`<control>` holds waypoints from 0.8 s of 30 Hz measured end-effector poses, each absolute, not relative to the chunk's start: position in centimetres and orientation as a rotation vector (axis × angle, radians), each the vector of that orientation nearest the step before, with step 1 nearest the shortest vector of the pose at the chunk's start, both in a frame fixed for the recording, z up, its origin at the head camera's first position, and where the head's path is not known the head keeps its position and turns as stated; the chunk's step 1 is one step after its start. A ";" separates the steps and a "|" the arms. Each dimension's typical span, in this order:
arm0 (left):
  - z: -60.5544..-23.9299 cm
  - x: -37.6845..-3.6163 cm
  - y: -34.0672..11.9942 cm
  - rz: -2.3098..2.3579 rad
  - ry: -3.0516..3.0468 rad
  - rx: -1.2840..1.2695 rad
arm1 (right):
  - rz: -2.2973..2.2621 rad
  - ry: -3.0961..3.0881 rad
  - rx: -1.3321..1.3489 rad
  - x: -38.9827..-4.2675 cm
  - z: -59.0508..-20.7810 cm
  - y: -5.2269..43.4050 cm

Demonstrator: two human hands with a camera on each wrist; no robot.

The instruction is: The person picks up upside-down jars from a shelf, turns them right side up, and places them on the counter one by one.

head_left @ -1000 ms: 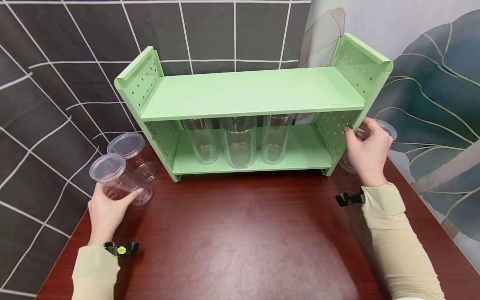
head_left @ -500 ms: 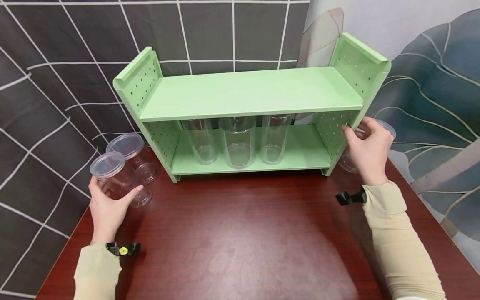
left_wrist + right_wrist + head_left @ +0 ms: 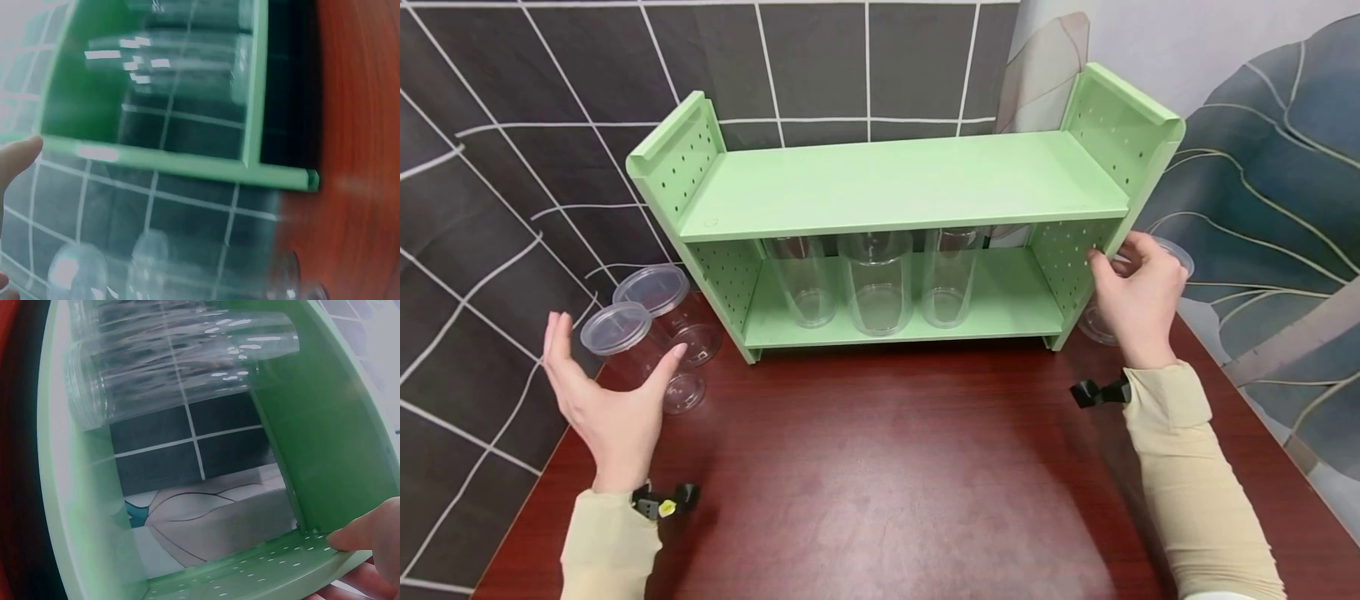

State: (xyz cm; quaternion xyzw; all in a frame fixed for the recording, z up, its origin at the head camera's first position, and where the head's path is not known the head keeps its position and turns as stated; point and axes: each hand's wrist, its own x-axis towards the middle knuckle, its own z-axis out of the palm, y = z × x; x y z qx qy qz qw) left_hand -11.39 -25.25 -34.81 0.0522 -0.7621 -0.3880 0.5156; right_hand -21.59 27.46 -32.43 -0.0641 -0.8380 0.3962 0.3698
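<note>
My left hand (image 3: pixel 613 408) is spread wide, thumb apart from the fingers, around the near side of a clear lidded plastic jar (image 3: pixel 617 329). It appears to hold nothing. A second clear jar (image 3: pixel 655 292) stands right behind that one, left of a green two-tier shelf (image 3: pixel 895 187). With its thumb on the inner face and its fingers outside, my right hand (image 3: pixel 1138 304) grips the shelf's perforated right side panel (image 3: pixel 275 565). Behind that hand stands another clear jar (image 3: pixel 1097 325), partly hidden. The left wrist view is blurred; my thumb (image 3: pixel 22 156) shows at its left edge.
Several clear jars (image 3: pixel 880 308) stand upright on the shelf's lower board (image 3: pixel 1000 321). The reddish-brown table (image 3: pixel 880 467) stretches in front of the shelf. A dark tiled-pattern wall (image 3: pixel 482 275) is close on the left, and a patterned covering (image 3: pixel 1285 208) hangs on the right.
My left hand has let go of the near left jar, its fingers spreading and moving back from it. That jar stays in place. The right hand has kept its grip on the shelf panel.
</note>
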 end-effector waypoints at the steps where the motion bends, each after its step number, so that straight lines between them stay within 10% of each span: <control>1: -34.3 -11.1 -24.5 -0.950 -1.816 0.110 | 1.021 -2.148 -0.162 -21.6 -32.4 27.5; 24: -38.3 -14.0 -17.9 -1.258 -2.044 -0.149 | 1.016 -2.162 -0.161 -21.5 -32.4 27.5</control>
